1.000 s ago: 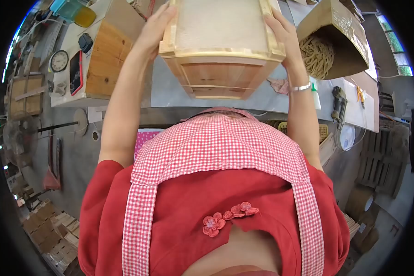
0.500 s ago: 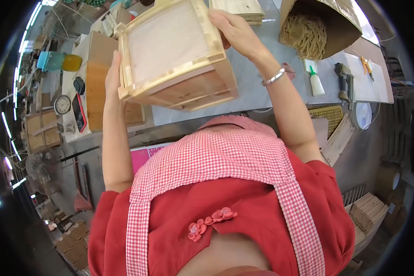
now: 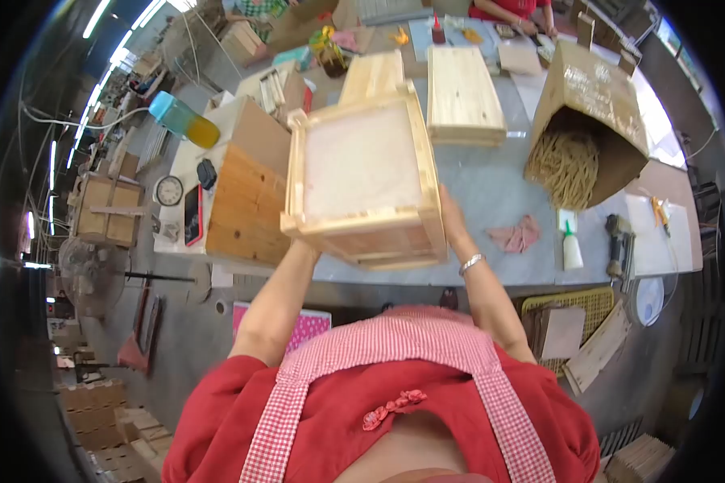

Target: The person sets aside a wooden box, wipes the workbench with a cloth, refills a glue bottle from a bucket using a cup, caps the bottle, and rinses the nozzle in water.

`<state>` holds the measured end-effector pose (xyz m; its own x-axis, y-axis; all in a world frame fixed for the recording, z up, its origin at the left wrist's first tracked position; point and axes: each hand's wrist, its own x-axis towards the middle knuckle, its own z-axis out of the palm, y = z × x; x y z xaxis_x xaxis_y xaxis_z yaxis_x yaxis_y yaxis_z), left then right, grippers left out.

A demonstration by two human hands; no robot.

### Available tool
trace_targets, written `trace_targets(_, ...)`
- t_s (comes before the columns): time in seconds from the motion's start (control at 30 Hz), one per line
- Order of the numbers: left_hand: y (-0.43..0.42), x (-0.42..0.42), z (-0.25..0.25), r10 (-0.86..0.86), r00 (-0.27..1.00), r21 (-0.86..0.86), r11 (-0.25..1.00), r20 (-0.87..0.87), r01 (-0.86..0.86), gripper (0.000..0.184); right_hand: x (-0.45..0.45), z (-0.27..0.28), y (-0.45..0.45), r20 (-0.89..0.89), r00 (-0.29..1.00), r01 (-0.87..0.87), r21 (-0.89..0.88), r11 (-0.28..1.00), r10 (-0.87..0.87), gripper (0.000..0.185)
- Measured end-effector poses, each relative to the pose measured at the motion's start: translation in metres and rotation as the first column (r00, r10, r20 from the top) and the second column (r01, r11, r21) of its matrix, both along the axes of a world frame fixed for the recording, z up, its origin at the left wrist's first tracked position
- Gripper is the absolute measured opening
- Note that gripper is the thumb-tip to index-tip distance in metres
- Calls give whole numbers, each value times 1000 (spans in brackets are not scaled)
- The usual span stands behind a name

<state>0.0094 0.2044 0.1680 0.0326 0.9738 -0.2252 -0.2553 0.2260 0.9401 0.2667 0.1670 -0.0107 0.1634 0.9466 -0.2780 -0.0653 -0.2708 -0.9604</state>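
Observation:
A pale wooden box frame (image 3: 364, 161) with a whitish panel on its upper face is held in front of me, slightly tilted. My left hand (image 3: 306, 246) supports its lower left corner; the fingers are hidden beneath the box. On the right side, my right hand (image 3: 451, 216) is closed against the box's edge, its fingertips out of sight behind the wood. Beyond the box, wooden boards (image 3: 463, 97) are stacked on the grey table (image 3: 483, 181).
An open carton (image 3: 596, 92) holding tan strips, a pink cloth (image 3: 517, 234), a white glue bottle (image 3: 572, 248) and a nail gun (image 3: 618, 241) are on the right. A bottle of yellow liquid (image 3: 185, 121) and a phone (image 3: 193, 216) lie left. Another person's hands (image 3: 532, 28) show far back.
The box appears farther right and lower in view. My right hand has shifted from its far edge to its right side, my left from its left side to beneath the corner.

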Motion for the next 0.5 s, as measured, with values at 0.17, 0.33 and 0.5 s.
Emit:
trace_targets(0.17, -3, -30, 16, -157, 972, 85, 986, 174, 144, 87, -2, 54, -1, 109, 987, 91, 222, 971, -118, 70)
trace_targets(0.33, 50, -35, 52, -295, 913, 106, 955, 282, 276, 91, 3, 178, 27, 78, 986, 95, 472, 877, -149, 70)
trace_targets(0.5, 63, -52, 82, -413, 837, 102, 909, 358, 404, 94, -12, 240, 16, -5, 992, 109, 575, 811, -130, 65)
